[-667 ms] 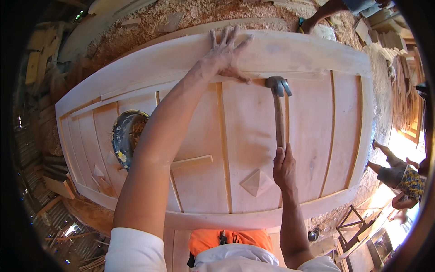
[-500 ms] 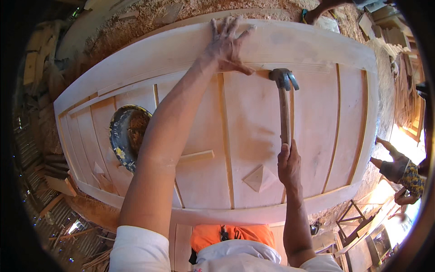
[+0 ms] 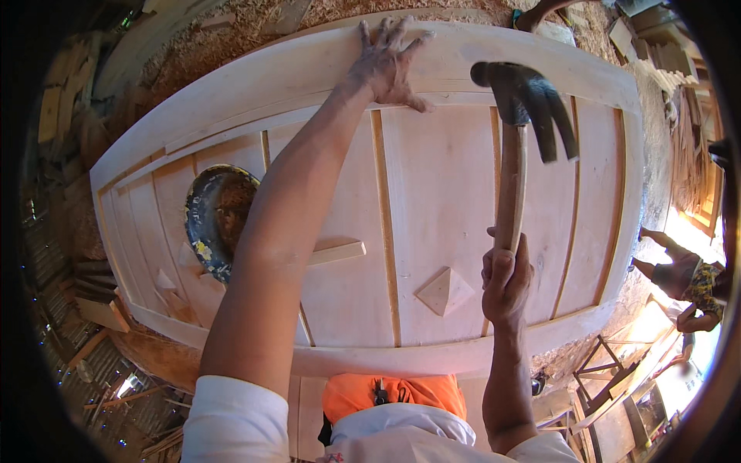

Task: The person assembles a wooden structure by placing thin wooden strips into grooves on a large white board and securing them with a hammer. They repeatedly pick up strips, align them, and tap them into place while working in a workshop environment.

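Currently, a claw hammer (image 3: 519, 116) with a wooden handle is being held up over an unfinished panelled wooden door (image 3: 432, 201) that is lying flat. The dark steel head is being carried above the upper rail of the door, with the claws turned toward the right stile. The lower end of the handle is being clenched in the right hand (image 3: 505, 282), fingers wrapped fully round it.

The left hand (image 3: 386, 65) is being pressed flat on the upper rail, fingers spread and nothing grasped, just left of where the hammer head is hanging. What lies under the head cannot be told.

Risk is being created by that closeness: a blow drifting left could be landed on the spread fingers, and a glancing strike could leave the soft, bare wood dented.

A raised diamond block (image 3: 444, 291) is being shown on the middle panel, a loose wooden strip (image 3: 336, 252) beside the left forearm, and a paint-stained round bowl (image 3: 218, 220) on a left panel. Sawdust (image 3: 231, 31) is being seen beyond the door, and another person's legs (image 3: 679, 270) at the right edge.
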Demonstrator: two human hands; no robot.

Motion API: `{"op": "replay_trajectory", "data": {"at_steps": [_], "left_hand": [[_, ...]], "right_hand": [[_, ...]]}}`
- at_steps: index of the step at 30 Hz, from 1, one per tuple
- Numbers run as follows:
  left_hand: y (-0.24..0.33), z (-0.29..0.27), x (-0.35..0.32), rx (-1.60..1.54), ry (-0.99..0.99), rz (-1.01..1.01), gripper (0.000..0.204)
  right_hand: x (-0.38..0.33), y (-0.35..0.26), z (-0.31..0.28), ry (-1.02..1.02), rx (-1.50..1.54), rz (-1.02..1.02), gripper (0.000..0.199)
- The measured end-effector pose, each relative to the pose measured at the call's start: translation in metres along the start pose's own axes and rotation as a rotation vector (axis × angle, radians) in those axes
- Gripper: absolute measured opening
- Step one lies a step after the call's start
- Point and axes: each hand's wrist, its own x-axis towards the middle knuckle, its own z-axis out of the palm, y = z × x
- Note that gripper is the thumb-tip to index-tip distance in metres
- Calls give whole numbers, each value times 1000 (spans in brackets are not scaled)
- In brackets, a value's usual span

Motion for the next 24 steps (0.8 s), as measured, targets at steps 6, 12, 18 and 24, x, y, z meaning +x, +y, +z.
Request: {"op": "replay_trajectory", "data": {"at_steps": [6, 12, 18, 24], "left_hand": [[1, -2, 1, 35, -4, -16, 139], [2, 2, -3, 7, 17, -19, 138], [1, 1, 1, 26, -17, -44, 139], [5, 1, -2, 45, 26, -37, 139]], "right_hand": [[62, -1, 19, 6, -318, -18, 33], [46, -9, -5, -29, -34, -142, 39], [56, -11, -4, -53, -347, 149, 37], [61, -23, -14, -80, -349, -12, 34]]}}
